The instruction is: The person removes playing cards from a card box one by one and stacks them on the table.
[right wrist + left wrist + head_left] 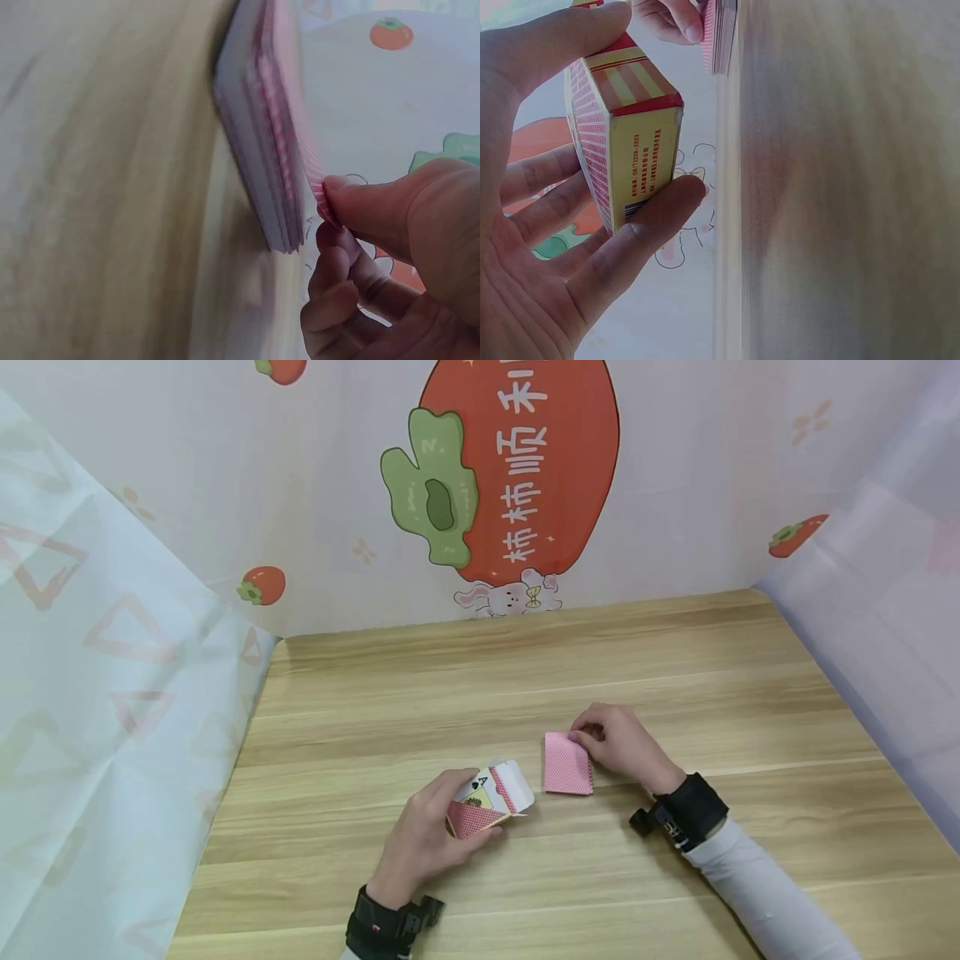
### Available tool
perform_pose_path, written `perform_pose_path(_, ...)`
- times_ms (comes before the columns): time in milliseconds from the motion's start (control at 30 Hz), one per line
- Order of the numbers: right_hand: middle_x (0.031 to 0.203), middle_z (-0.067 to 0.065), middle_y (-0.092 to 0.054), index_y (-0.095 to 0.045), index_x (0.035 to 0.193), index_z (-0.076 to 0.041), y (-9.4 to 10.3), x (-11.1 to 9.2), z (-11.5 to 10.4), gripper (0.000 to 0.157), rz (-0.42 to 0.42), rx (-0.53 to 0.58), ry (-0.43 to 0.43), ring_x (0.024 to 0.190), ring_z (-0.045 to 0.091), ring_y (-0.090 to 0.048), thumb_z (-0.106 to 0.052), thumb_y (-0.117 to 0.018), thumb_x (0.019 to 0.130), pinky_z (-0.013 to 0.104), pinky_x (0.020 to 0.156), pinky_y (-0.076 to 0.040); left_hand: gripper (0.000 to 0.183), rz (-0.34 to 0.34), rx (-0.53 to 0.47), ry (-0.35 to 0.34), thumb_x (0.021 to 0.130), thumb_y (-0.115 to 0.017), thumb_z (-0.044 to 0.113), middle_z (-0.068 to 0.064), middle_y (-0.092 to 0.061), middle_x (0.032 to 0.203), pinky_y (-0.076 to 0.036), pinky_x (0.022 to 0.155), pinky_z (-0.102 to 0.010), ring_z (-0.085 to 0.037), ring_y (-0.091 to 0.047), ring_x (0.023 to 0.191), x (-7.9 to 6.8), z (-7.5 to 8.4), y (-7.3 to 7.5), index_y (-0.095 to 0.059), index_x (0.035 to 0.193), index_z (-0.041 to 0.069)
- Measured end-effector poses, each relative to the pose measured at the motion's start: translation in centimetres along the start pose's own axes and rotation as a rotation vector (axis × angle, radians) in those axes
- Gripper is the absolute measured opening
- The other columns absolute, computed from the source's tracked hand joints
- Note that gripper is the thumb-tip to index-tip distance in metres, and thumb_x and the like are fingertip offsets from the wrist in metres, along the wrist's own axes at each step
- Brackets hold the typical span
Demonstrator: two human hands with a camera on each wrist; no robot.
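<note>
My left hand (422,837) grips a playing card box (474,820) by its sides, between thumb and fingers. Its white end flap (519,783) stands unfolded, and an ace of spades face shows on its upper side. Printed text and a barcode mark the yellow end of the box in the left wrist view. To the right, a squared deck of red-backed playing cards (567,770) lies face down on the table. At its far right corner my right hand (624,745) pinches a top card (316,180), bent up from the stack, between thumb and index finger.
The wood-grain table (360,693) reaches back to a white printed curtain (322,510) with a big persimmon drawing. More pale curtains hang along the left and right edges. Each wrist wears a black camera band (697,810).
</note>
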State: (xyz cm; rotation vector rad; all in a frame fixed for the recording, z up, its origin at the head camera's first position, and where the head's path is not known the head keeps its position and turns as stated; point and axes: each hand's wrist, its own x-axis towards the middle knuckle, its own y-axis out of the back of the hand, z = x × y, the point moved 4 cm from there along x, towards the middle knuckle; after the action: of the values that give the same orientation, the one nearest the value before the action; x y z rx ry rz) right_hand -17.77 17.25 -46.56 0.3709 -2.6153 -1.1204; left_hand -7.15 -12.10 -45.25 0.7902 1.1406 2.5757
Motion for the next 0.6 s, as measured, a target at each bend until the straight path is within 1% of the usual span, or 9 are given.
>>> perform_pose_path(167,0.077,-0.005,-0.063,-0.08,0.089,-0.011,-0.17,-0.07,-0.27,0.004,0.023,-0.051,0.053,0.068,0.009,-0.056,-0.014,-0.077,0.09,0.026,0.059,-0.048,0.075,-0.001,0.001,0.001,0.073,-0.09,0.043,-0.001,-0.07,0.121,-0.06,0.077,-0.03,-0.01,-0.067,0.096,-0.02,0.02,0.04,-0.06,0.133,0.01)
perform_pose_path(367,0.076,-0.006,-0.062,-0.08,0.089,-0.01,-0.32,-0.15,-0.42,0.004,0.032,-0.107,0.082,0.067,0.008,-0.054,-0.013,-0.078,0.09,0.026,0.058,-0.046,0.075,-0.004,-0.003,0.003,0.073,-0.091,0.042,-0.002,-0.069,0.122,-0.06,0.078,-0.03,-0.011,-0.066,0.096,-0.01,0.03,0.01,-0.06,0.133,0.009)
perform_pose_path(500,0.075,-0.006,-0.061,-0.081,0.088,-0.008,-0.33,-0.23,-0.6,0.005,0.042,-0.128,0.091,0.066,0.008,-0.053,-0.013,-0.079,0.088,0.026,0.057,-0.046,0.075,-0.006,-0.006,0.0,0.073,-0.091,0.04,-0.002,-0.07,0.122,-0.06,0.078,-0.03,-0.011,-0.067,0.096,0.0,0.04,0.0,-0.06,0.133,0.009)
perform_pose_path(600,0.074,-0.005,-0.061,-0.081,0.088,-0.008,-0.35,-0.24,-0.65,0.005,0.049,-0.137,0.079,0.065,0.009,-0.053,-0.013,-0.08,0.087,0.026,0.056,-0.045,0.075,-0.008,-0.007,-0.001,0.073,-0.091,0.041,-0.003,-0.07,0.122,-0.06,0.078,-0.031,-0.012,-0.067,0.096,0.03,0.07,0.03,-0.06,0.133,0.009)
